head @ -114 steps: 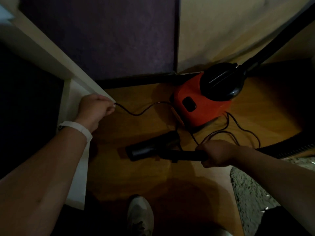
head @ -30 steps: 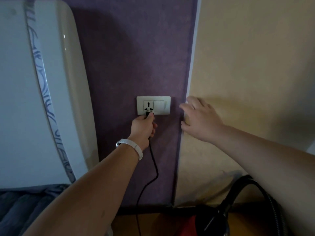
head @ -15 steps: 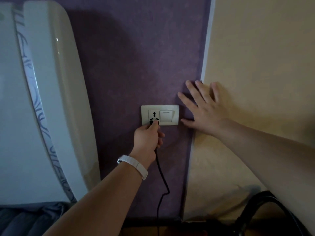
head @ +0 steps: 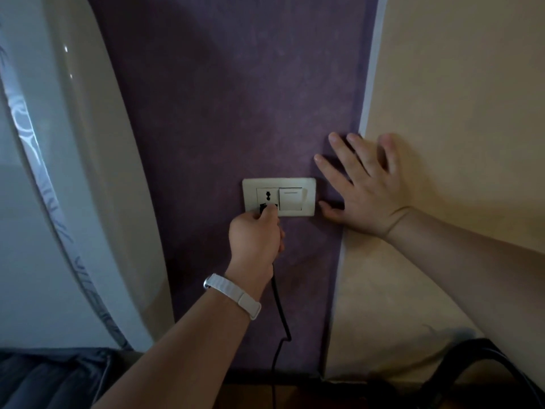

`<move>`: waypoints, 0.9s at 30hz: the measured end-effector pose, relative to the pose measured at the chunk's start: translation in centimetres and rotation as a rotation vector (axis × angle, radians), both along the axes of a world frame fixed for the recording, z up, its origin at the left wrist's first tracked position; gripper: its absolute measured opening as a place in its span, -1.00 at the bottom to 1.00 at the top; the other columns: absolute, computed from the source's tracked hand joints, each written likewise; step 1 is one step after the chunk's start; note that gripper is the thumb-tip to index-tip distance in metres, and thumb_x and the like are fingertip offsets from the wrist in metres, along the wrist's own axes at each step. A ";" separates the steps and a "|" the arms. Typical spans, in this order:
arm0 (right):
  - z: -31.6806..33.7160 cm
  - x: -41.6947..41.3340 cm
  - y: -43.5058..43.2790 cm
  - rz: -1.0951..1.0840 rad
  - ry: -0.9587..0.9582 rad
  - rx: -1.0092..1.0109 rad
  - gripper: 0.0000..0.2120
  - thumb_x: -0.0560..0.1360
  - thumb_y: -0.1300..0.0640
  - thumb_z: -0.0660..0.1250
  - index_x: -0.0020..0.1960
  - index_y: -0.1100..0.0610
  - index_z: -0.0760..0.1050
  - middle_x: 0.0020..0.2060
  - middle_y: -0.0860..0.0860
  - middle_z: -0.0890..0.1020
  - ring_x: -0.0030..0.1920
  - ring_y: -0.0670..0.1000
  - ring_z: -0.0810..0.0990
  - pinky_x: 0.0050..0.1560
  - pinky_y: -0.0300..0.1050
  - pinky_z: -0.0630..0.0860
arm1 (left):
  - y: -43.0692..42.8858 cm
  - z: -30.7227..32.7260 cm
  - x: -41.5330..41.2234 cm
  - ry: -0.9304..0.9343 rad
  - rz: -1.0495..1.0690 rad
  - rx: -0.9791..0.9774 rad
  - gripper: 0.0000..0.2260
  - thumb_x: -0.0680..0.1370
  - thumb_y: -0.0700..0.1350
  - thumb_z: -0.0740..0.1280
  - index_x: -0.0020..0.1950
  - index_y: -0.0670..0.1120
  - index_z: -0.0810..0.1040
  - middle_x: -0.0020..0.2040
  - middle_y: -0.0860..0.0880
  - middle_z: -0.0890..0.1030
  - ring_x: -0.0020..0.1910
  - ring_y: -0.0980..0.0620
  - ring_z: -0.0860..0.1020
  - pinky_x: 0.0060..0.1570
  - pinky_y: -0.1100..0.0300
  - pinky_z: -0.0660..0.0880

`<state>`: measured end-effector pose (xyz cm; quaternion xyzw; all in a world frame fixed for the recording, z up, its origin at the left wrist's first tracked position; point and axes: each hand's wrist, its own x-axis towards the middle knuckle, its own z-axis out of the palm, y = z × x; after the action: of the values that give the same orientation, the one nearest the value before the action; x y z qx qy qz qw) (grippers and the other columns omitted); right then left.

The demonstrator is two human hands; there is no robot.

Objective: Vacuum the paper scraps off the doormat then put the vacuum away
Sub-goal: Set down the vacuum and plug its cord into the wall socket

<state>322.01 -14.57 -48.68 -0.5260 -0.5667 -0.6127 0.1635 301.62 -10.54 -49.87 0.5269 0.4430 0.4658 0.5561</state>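
My left hand (head: 255, 236) grips the vacuum's black plug (head: 264, 208) at the lower holes of the white wall socket (head: 278, 197) on the purple wall. The black power cord (head: 277, 308) hangs down from my fist toward the floor. My right hand (head: 364, 187) lies flat with spread fingers against the wall, just right of the socket plate. A curve of the black vacuum hose (head: 477, 357) shows at the bottom right. The vacuum body and the doormat are out of view.
A glossy white curved panel with a patterned strip (head: 59, 178) stands at the left, with dark bedding (head: 44, 376) below it. A cream wall (head: 460, 98) meets the purple wall at a corner. A strip of wooden floor (head: 250, 397) shows at the bottom.
Since 3.8 s ago I rose from the floor, let go of the vacuum nozzle and brought the plug up to the socket. In the last second my right hand flattened on the wall.
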 end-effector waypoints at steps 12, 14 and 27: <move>0.0 0.1 0.0 -0.020 -0.004 -0.009 -0.35 0.43 -0.19 0.28 0.46 0.05 0.42 0.46 0.16 0.38 0.46 0.16 0.29 0.44 0.31 0.02 | 0.1 -0.7 1.3 0.049 0.097 0.112 -0.60 0.59 -0.02 0.26 -0.45 -0.06 0.39 -0.59 0.05 0.41 -0.56 0.05 0.43 -0.42 0.10 0.44; 0.0 0.2 0.0 -0.018 -0.009 -0.012 -0.36 0.44 -0.19 0.26 0.46 0.05 0.41 0.46 0.16 0.38 0.46 0.16 0.29 0.44 0.32 0.02 | 0.2 -0.4 1.2 0.031 0.085 0.082 -0.64 0.60 -0.05 0.27 -0.38 -0.12 0.45 -0.59 0.04 0.43 -0.62 0.10 0.41 -0.51 0.24 0.38; 0.4 -0.7 -1.0 -0.138 0.056 -0.164 -0.26 0.41 -0.25 0.26 0.51 0.04 0.31 0.51 0.17 0.31 0.48 0.15 0.17 0.42 0.36 -0.02 | -0.9 -0.6 -1.0 0.057 -0.060 0.041 -0.74 0.60 0.05 0.29 -0.12 -0.12 0.55 -0.36 -0.04 0.58 -0.47 0.06 0.56 -0.43 0.18 0.53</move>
<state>321.34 -15.54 -48.28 -0.5922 -0.5726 -0.5593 0.0931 300.63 -11.39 -50.51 0.5643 0.4331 0.4426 0.5460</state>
